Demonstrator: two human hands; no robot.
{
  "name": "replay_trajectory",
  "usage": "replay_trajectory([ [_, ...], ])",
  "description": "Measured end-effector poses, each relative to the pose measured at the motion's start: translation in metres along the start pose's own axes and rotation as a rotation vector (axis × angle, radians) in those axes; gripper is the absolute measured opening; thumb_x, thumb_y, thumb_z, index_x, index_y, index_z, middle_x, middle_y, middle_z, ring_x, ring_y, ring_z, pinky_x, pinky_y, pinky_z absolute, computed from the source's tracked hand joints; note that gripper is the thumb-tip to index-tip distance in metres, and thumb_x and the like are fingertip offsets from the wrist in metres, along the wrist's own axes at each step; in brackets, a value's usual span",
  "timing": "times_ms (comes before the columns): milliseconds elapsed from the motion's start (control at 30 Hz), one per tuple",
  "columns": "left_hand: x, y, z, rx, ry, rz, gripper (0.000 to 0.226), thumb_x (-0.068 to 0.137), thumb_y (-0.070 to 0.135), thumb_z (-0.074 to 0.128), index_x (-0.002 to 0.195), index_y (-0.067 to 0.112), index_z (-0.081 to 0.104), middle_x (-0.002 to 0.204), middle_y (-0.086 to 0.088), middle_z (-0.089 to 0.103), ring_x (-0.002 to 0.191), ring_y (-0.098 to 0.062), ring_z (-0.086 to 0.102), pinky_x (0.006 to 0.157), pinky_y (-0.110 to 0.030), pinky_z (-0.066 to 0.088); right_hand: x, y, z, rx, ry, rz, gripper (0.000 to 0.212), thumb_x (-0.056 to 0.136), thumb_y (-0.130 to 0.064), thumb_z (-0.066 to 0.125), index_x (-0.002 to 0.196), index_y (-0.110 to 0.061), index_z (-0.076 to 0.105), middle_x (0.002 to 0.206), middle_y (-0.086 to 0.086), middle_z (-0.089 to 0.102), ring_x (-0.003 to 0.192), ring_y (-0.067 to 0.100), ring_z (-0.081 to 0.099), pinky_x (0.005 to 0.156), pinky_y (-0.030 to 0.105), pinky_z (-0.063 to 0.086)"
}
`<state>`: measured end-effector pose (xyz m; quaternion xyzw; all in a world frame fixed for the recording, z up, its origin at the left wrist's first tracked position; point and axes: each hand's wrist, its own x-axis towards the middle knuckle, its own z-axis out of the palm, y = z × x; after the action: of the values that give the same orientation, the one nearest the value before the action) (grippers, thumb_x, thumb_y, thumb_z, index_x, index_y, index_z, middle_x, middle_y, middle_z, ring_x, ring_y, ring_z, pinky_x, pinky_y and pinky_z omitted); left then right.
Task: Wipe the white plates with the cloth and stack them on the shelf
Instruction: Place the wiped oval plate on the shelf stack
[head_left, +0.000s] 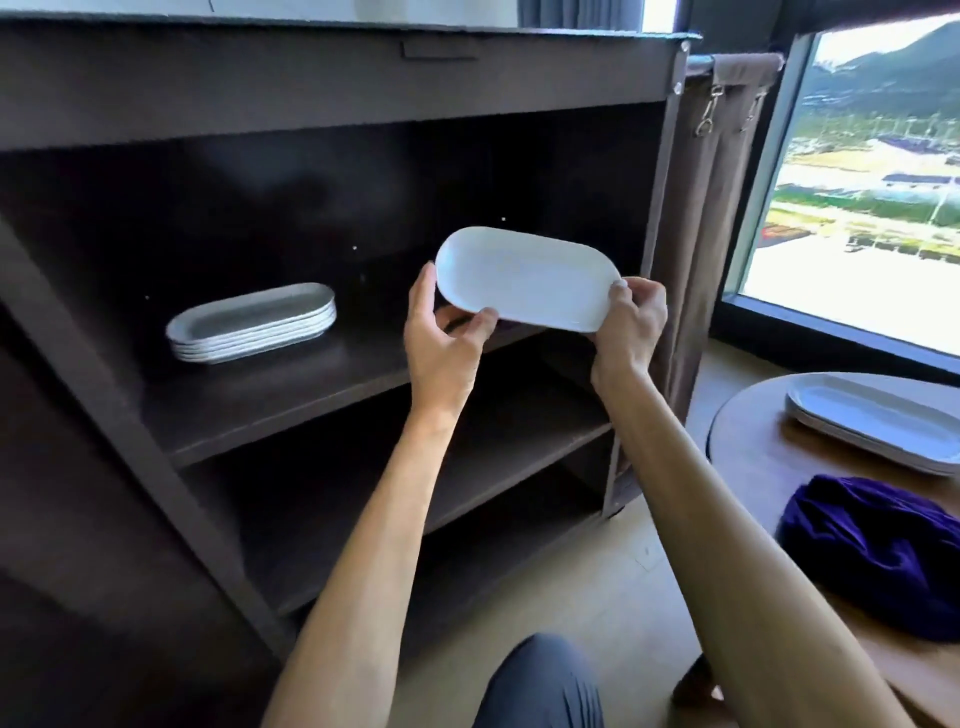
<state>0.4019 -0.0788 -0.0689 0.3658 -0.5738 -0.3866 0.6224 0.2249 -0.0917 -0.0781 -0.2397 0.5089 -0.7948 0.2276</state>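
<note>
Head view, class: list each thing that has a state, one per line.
Held plate: tilted, off the shelf.
Left hand: grips the plate's left end.
Right hand: grips its right end.
Plate stack: on the shelf.
Cloth: bunched on the round table.

I am facing an open shelf unit (322, 104). On its upper shelf (270, 395), toward the left, a stack of plates (252, 323) is sitting. In front of that shelf, to the right of the stack, my left hand (441, 338) and right hand (631, 330) are holding one plate (527, 278) by its two ends. At my right, a round table (763, 467) is carrying more plates (878, 421), with a cloth (878, 551) lying nearer me.
</note>
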Motion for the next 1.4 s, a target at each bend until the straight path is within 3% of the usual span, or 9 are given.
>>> replay_trajectory([
  [67, 0.01, 0.004, -0.031, 0.032, 0.065, 0.027, 0.085, 0.086, 0.006, 0.08, 0.158, 0.01, 0.034, 0.149, -0.005, 0.052, 0.11, -0.003, 0.067, 0.085, -0.017, 0.055, -0.013, 0.003, 0.031, 0.036, -0.104, 0.075, 0.012, 0.099, -0.023, 0.047, 0.097, -0.017, 0.057, 0.102, -0.001, 0.06, 0.1, 0.02, 0.062, 0.092, 0.055, 0.058],
  [200, 0.025, 0.007, -0.09, 0.186, 0.246, 0.062, 0.086, 0.084, 0.008, 0.083, 0.156, 0.007, 0.036, 0.125, 0.012, 0.059, 0.104, -0.003, 0.068, 0.088, -0.021, 0.057, -0.049, 0.005, 0.088, 0.192, -0.379, 0.232, 0.013, 0.101, -0.029, 0.052, 0.102, -0.018, 0.059, 0.117, 0.009, 0.064, 0.107, 0.024, 0.066, 0.082, 0.045, 0.063],
  [333, 0.031, 0.005, -0.146, 0.466, 0.355, 0.11, 0.098, 0.081, 0.037, 0.085, 0.159, 0.011, 0.032, 0.15, -0.01, 0.053, 0.141, -0.022, 0.048, 0.118, -0.041, 0.04, -0.08, 0.017, 0.137, 0.209, -0.583, 0.308, 0.027, 0.096, -0.036, 0.063, 0.116, -0.018, 0.065, 0.126, 0.009, 0.067, 0.114, 0.023, 0.067, 0.086, 0.038, 0.061],
  [500, 0.034, 0.003, -0.186, 0.712, 0.399, 0.027, 0.088, 0.091, 0.034, 0.077, 0.162, 0.019, 0.027, 0.158, -0.009, 0.041, 0.148, -0.025, 0.031, 0.118, -0.036, 0.026, -0.1, 0.032, 0.181, 0.154, -0.72, 0.373, 0.028, 0.091, -0.041, 0.065, 0.112, -0.023, 0.069, 0.12, 0.001, 0.072, 0.116, 0.022, 0.067, 0.093, 0.032, 0.054],
  [700, 0.061, -0.006, -0.204, 0.663, 0.464, -0.14, 0.084, 0.091, 0.032, 0.077, 0.16, 0.024, 0.029, 0.151, -0.01, 0.047, 0.142, -0.028, 0.04, 0.115, -0.037, 0.032, -0.105, 0.039, 0.224, 0.124, -0.76, 0.408, 0.019, 0.091, -0.04, 0.067, 0.104, -0.026, 0.068, 0.112, -0.004, 0.07, 0.115, 0.017, 0.062, 0.102, 0.032, 0.045],
  [833, 0.078, -0.013, -0.21, 0.651, 0.517, -0.22, 0.081, 0.091, 0.03, 0.077, 0.159, 0.024, 0.032, 0.145, -0.017, 0.049, 0.138, -0.032, 0.042, 0.111, -0.036, 0.036, -0.106, 0.051, 0.251, 0.049, -0.748, 0.399, 0.026, 0.092, -0.037, 0.068, 0.111, -0.02, 0.064, 0.108, -0.005, 0.066, 0.109, 0.017, 0.059, 0.093, 0.029, 0.043],
  [1067, 0.091, -0.022, -0.219, 0.619, 0.569, -0.217, 0.073, 0.095, 0.03, 0.072, 0.157, 0.018, 0.035, 0.147, -0.014, 0.049, 0.139, -0.029, 0.043, 0.111, -0.035, 0.037, -0.109, 0.066, 0.276, -0.081, -0.801, 0.359, 0.057, 0.093, -0.035, 0.067, 0.141, -0.01, 0.05, 0.121, 0.003, 0.059, 0.117, 0.022, 0.055, 0.11, 0.035, 0.04],
  [1300, 0.101, -0.027, -0.219, 0.754, 0.554, -0.275, 0.065, 0.102, 0.022, 0.062, 0.158, 0.01, 0.032, 0.149, -0.016, 0.051, 0.14, -0.031, 0.045, 0.112, -0.036, 0.039, -0.106, 0.076, 0.276, -0.261, -0.872, 0.303, 0.076, 0.086, -0.046, 0.07, 0.148, -0.009, 0.046, 0.14, 0.012, 0.059, 0.127, 0.029, 0.056, 0.112, 0.038, 0.042],
  [1400, 0.102, -0.03, -0.221, 0.781, 0.559, -0.285, 0.057, 0.101, 0.017, 0.06, 0.153, 0.007, 0.038, 0.145, -0.017, 0.054, 0.136, -0.034, 0.051, 0.111, -0.04, 0.043, -0.114, 0.069, 0.268, -0.35, -0.892, 0.197, 0.068, 0.099, -0.037, 0.061, 0.154, -0.006, 0.036, 0.151, 0.015, 0.049, 0.139, 0.031, 0.046, 0.113, 0.033, 0.036],
])
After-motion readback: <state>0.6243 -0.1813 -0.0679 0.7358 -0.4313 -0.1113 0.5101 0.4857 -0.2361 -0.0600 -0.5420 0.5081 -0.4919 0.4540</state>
